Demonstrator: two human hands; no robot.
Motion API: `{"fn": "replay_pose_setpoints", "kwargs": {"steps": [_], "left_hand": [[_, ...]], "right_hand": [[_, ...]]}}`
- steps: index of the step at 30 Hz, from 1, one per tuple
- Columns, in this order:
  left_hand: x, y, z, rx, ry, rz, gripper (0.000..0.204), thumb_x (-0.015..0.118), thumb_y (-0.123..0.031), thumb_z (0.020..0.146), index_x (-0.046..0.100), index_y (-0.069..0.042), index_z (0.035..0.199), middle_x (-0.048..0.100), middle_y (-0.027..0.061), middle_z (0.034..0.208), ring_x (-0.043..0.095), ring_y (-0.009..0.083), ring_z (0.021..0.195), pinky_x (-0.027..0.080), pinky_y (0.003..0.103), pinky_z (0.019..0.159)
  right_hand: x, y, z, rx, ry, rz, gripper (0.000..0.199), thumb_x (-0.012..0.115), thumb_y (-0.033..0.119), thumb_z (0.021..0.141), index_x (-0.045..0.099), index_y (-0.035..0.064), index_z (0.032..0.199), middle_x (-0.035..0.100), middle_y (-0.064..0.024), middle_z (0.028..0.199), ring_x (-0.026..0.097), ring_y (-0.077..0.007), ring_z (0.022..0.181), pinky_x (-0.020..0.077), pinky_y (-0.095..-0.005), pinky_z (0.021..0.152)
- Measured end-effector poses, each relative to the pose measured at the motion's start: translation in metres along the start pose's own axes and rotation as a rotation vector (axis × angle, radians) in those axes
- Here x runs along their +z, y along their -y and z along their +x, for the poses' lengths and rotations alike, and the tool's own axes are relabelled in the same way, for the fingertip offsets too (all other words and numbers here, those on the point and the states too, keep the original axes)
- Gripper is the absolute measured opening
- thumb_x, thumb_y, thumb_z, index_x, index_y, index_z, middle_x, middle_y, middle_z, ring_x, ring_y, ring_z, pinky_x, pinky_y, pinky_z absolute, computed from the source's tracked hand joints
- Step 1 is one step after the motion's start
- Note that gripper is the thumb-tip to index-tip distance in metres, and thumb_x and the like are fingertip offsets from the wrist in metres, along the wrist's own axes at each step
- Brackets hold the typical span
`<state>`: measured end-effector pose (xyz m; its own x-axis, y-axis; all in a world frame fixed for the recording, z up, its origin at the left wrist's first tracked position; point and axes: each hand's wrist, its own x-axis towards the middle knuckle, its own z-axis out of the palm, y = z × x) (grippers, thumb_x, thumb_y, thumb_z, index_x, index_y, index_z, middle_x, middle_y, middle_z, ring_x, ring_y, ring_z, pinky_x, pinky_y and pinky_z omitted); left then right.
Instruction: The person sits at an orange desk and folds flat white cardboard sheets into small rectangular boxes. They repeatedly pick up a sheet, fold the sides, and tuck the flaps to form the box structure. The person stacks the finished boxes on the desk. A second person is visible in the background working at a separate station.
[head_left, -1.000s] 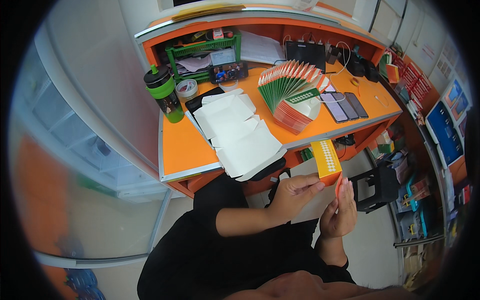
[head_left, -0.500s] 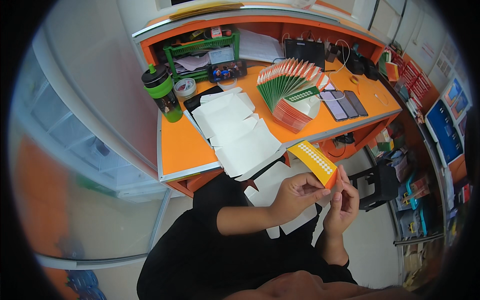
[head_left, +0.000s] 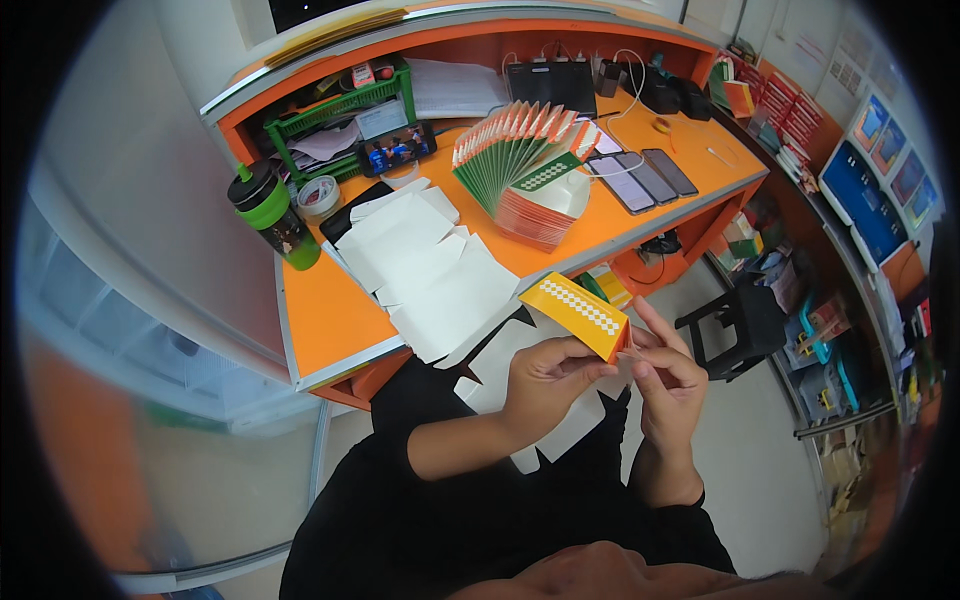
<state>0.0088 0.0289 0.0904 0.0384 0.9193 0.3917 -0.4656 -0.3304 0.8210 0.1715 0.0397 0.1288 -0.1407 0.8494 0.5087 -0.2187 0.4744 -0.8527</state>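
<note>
Above my lap I hold a small folded carton (head_left: 572, 313), yellow with a white diamond pattern and an orange end. My left hand (head_left: 553, 385) pinches its near left corner between thumb and fingers. At the orange end, my right hand (head_left: 668, 372) grips a thin flap with thumb and bent fingers, one finger raised. Under the hands a flat white carton blank (head_left: 560, 430) lies across my lap. A stack of white blanks (head_left: 425, 270) lies on the orange desk (head_left: 335, 325), jutting past its front edge. Behind it stands a fanned row of green-and-orange folded cartons (head_left: 520, 165).
A green-capped bottle (head_left: 275, 215), a tape roll (head_left: 318, 196) and a green basket (head_left: 340, 125) stand at the desk's left. A propped phone (head_left: 395, 150) shows a picture. Several phones (head_left: 640, 180) lie at right. A black stool (head_left: 735, 325) stands on the floor, right of the desk.
The whole view has shifted, with the desk now lower and further left. A right-hand finger has lifted away from the carton's end, while both hands keep hold of it.
</note>
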Motion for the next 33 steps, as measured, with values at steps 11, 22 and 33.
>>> {"fn": "replay_pose_setpoints", "kwargs": {"steps": [11,22,33], "left_hand": [[-0.005,0.005,0.002,0.061,0.036,0.041,0.019,0.071,0.003,0.089,0.069,0.005,0.108,0.072,0.0107,0.105,0.069,0.0141,0.096,0.056,0.027,0.087],[-0.002,0.005,0.004,0.008,0.031,0.058,0.016,0.068,0.001,0.092,0.069,0.002,0.108,0.071,0.0071,0.103,0.068,0.0112,0.096,0.055,0.026,0.085],[-0.002,-0.010,0.015,-0.076,0.010,-0.215,0.020,0.063,0.001,0.096,0.064,0.000,0.116,0.065,0.0071,0.118,0.064,0.0131,0.109,0.053,0.029,0.093]], "right_hand": [[-0.001,0.008,0.002,-0.094,0.044,-0.342,0.015,0.076,-0.001,0.082,0.074,-0.0038,0.097,0.058,-0.0277,0.136,0.064,-0.0345,0.118,0.0504,-0.0436,0.102],[-0.005,-0.010,-0.008,-0.127,-0.008,-0.134,0.017,0.080,0.004,0.083,0.065,-0.0010,0.088,0.054,-0.0328,0.137,0.057,-0.0380,0.127,0.0463,-0.0468,0.107],[0.008,-0.012,-0.002,-0.330,0.160,-0.521,0.034,0.079,-0.001,0.080,0.060,-0.0001,0.107,0.044,-0.0368,0.145,0.055,-0.0387,0.130,0.0506,-0.0429,0.102]]}}
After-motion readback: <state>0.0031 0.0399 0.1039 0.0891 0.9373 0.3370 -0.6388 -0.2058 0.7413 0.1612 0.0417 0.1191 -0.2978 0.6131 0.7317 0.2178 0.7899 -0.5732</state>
